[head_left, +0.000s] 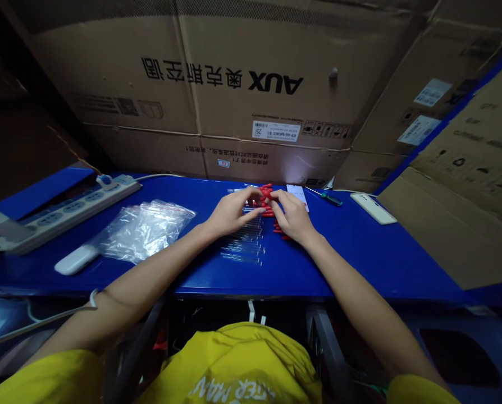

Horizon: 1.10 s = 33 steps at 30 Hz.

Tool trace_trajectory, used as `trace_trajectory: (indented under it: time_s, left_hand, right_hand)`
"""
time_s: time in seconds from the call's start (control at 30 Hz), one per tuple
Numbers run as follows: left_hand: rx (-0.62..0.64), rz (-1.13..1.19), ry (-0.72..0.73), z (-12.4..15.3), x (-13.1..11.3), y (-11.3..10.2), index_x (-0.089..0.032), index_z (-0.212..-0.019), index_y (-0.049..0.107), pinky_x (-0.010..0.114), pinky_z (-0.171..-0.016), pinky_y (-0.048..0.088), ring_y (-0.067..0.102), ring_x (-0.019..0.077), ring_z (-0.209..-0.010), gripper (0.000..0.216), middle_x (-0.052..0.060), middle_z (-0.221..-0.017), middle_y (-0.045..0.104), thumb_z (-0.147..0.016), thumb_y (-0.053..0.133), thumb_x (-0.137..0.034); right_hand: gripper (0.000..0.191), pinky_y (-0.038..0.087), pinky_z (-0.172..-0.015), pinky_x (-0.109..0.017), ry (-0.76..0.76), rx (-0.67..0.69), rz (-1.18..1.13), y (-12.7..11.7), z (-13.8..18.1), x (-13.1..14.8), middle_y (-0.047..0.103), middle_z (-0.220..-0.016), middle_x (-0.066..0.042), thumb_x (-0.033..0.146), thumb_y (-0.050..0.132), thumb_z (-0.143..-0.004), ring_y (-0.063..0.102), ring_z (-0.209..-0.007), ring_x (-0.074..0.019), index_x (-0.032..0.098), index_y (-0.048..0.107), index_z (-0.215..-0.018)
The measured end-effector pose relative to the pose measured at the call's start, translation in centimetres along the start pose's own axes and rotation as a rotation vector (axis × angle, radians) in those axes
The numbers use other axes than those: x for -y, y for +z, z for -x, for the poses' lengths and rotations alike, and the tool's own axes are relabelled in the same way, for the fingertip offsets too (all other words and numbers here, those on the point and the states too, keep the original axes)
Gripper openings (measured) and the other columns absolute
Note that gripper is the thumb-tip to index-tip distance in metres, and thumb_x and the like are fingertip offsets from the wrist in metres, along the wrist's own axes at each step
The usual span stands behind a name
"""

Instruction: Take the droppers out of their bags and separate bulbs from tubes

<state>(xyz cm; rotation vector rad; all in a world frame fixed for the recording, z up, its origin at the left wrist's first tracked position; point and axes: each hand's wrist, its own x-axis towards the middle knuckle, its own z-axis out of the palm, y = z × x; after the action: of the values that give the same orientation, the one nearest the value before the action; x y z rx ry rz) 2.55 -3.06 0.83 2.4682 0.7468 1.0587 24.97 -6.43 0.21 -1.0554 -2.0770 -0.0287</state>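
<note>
At the middle of the blue table, my left hand [233, 213] and my right hand [293, 216] curve toward each other over a bunch of small red pieces [267, 192]. The fingertips of both hands close on these pieces from either side, partly covering them. Slim clear tubes [242, 247] lie roughly side by side under and below my left hand. More slender red pieces [279, 228] show beneath my right hand. How many pieces are in the fingers is too small to tell.
To the left are clear plastic bags [150, 227], a white rounded device [77, 260] and a power strip [72, 207]. A lit phone [298, 196], a green-handled screwdriver [332, 198] and a pale phone-like slab [373, 208] lie right. Cardboard [217, 106] walls the back.
</note>
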Motion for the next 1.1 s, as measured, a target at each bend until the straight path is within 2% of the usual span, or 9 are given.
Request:
trace_trajectory:
  time_s: [0.1,0.23,0.33,0.43,0.83,1.1]
  left_hand:
    - [0.010,-0.094,0.021,0.1,0.1,-1.0,-0.019,-0.134,0.058,0.034,-0.086,0.054,0.072,0.0212,-0.099,0.039,0.011,-0.119,0.076,-0.105,0.063,-0.044]
    - [0.114,-0.289,0.054,0.0,0.1,-1.4,-0.020,-0.124,0.061,0.034,-0.082,0.052,0.073,0.0233,-0.097,0.032,0.010,-0.112,0.077,-0.108,0.055,-0.046]
    - [0.210,-0.429,-0.003,-0.1,0.1,-1.3,-0.018,-0.119,0.063,0.033,-0.075,0.049,0.073,0.0244,-0.089,0.034,0.010,-0.102,0.078,-0.111,0.047,-0.047]
    - [0.305,-0.494,-0.028,-0.1,0.0,-1.1,-0.019,-0.107,0.066,0.033,-0.075,0.048,0.072,0.0248,-0.084,0.040,0.010,-0.096,0.077,-0.113,0.039,-0.046]
    - [0.473,-0.290,0.113,-0.5,1.0,-2.4,-0.019,-0.091,0.064,0.032,-0.067,0.038,0.058,0.0188,-0.065,0.046,0.004,-0.075,0.066,-0.114,0.035,-0.046]
    - [0.477,-0.219,0.128,-1.1,1.3,-3.2,-0.019,-0.085,0.063,0.032,-0.062,0.032,0.049,0.0164,-0.055,0.042,0.001,-0.064,0.058,-0.113,0.041,-0.042]
  right_hand:
    - [0.028,0.040,-0.083,-0.040,-0.061,0.085,0.189,0.0,0.0,0.0,0.074,-0.106,-0.012,0.030,0.040,-0.113,0.063,-0.097,-0.0285,0.020,0.066,-0.120]
    - [0.030,0.033,-0.082,-0.040,-0.173,0.181,0.431,0.5,0.0,1.0,0.072,-0.104,-0.013,0.028,0.039,-0.113,0.056,-0.098,-0.0288,0.018,0.068,-0.113]
    - [0.031,0.030,-0.079,-0.041,-0.189,0.211,0.560,1.0,0.0,1.5,0.071,-0.099,-0.012,0.022,0.038,-0.113,0.052,-0.093,-0.0279,0.016,0.068,-0.107]
    - [0.032,0.028,-0.078,-0.041,-0.199,0.220,0.613,1.2,0.1,1.6,0.071,-0.097,-0.012,0.022,0.037,-0.113,0.050,-0.091,-0.0273,0.016,0.067,-0.105]
    - [0.037,0.030,-0.070,-0.036,-0.225,0.256,0.567,1.3,0.6,1.4,0.073,-0.087,-0.010,0.032,0.037,-0.113,0.057,-0.079,-0.0223,0.017,0.067,-0.098]
    - [0.041,0.025,-0.063,-0.036,-0.154,0.340,0.609,1.2,0.2,1.6,0.076,-0.087,-0.012,0.033,0.033,-0.114,0.061,-0.074,-0.0206,0.015,0.068,-0.102]
